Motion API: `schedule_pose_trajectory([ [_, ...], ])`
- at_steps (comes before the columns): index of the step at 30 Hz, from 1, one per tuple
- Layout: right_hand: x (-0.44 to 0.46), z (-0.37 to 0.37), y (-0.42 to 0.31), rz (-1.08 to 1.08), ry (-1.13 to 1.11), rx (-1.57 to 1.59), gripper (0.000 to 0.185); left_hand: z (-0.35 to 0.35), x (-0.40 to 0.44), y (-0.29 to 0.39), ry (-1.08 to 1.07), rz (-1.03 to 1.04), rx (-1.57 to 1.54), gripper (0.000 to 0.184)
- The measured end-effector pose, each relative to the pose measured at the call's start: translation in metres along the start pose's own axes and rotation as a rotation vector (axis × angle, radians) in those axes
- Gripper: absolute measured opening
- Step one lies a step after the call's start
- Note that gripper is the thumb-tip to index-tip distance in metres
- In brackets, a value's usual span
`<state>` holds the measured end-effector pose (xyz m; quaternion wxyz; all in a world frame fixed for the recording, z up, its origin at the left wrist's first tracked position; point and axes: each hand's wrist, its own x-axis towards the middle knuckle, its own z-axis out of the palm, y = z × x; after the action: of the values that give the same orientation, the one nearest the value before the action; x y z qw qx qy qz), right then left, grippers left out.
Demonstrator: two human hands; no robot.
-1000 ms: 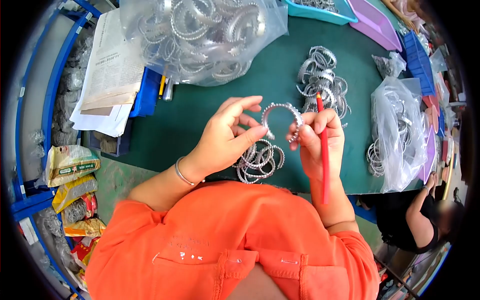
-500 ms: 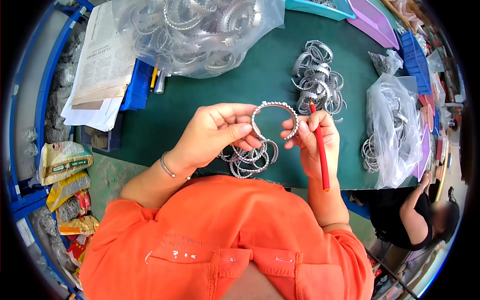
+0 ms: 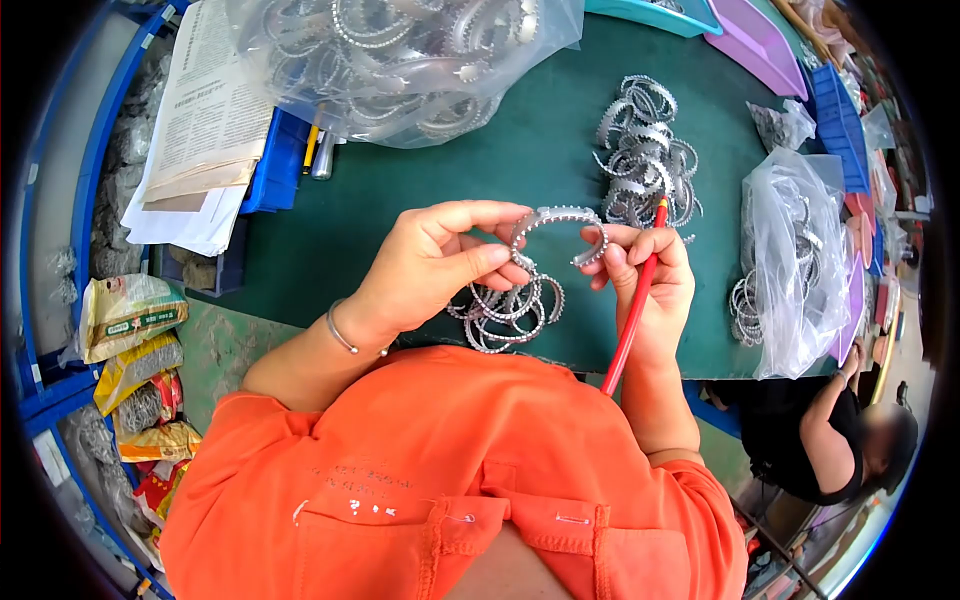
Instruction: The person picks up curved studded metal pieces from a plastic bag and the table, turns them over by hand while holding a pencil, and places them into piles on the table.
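Observation:
A silver toothed open ring is held up between my two hands. My left hand pinches its left side between thumb and fingers. The right end of the ring is pinched by my right hand, which also has a red pen between its fingers, yellow end upward. Just below my left hand, a small pile of silver rings lies on the green table. A larger heap of similar rings lies beyond my right hand.
A big clear bag of rings lies at the back left, beside papers on a blue bin. On the right are another plastic bag and a blue basket. A person in black sits at the lower right.
My left hand has closed on the ring, which was at first only in my right hand. The ring has tilted, and the red pen now slants down to the left.

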<state>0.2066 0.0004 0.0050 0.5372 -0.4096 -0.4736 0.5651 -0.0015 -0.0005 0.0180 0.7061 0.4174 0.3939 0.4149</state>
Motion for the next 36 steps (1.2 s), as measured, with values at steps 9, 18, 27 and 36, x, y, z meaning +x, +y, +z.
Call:
schedule_pose_trajectory([
  [9, -0.003, 0.003, -0.002, -0.039, 0.007, -0.011, 0.020, -0.006, 0.004, -0.014, 0.013, 0.169, -0.016, 0.016],
  [18, -0.006, 0.006, -0.008, -0.427, -0.160, -0.079, 0.031, 0.003, -0.001, -0.012, 0.026, 0.330, 0.063, 0.036],
  [27, -0.001, 0.007, -0.011, -0.627, -0.149, -0.333, 0.032, 0.001, 0.003, -0.018, -0.009, 0.522, 0.057, 0.026],
  [36, -0.008, 0.001, 0.001, -0.192, -0.009, -0.036, 0.041, 0.003, -0.002, -0.005, 0.039, 0.635, 0.286, 0.025],
])
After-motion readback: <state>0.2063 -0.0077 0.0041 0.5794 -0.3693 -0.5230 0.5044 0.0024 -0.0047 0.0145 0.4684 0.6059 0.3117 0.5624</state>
